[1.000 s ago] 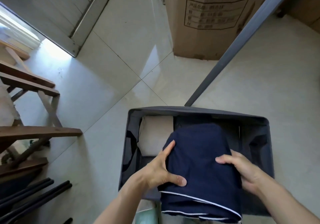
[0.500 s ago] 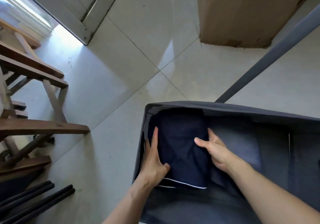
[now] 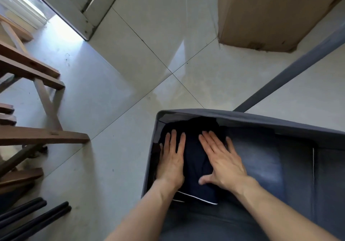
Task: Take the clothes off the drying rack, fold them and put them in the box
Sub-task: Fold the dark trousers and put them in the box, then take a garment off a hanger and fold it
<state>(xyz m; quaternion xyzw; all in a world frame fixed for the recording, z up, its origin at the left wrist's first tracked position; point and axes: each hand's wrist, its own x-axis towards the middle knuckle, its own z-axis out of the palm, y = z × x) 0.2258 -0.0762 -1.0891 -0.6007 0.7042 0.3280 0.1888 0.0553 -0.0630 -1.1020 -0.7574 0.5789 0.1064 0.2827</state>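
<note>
— Down at the left end of the grey box [image 3: 242, 114] we have both palms flat on the folded navy garment [image 3: 196, 166]. Which step do we call this?

— The putting-away step, we'd say. The garment is folded and already lies inside the box, against its left wall. We are only pressing it flat.

— How do our hands sit on it?

— Our left hand [image 3: 170, 158] lies along the garment's left edge, fingers straight and slightly spread, hard by the box wall. Our right hand [image 3: 222, 160] lies on the garment's right side, fingers straight too, thumb out toward the near hem with its white piping. Neither hand pinches or curls round the cloth; both just rest and press.

— What else is in the box?

— Just beside the navy piece, to its right, lies something blue-grey like denim [image 3: 261, 162]. Further right the box looks dark; we cannot tell what lies there, nor what is under the navy garment.

— And the next move?

— We judge it calls for lifting both hands straight up, so the fold does not drag open, then going to the rack for another piece. We can see 1 slanting grey bar [image 3: 291, 70] beyond the box, perhaps part of that rack, though we cannot be sure.

— Anything near us to mind?

— A wooden frame [image 3: 37, 134] on the left and a cardboard carton [image 3: 270, 16] ahead, both well apart from the box.
</note>
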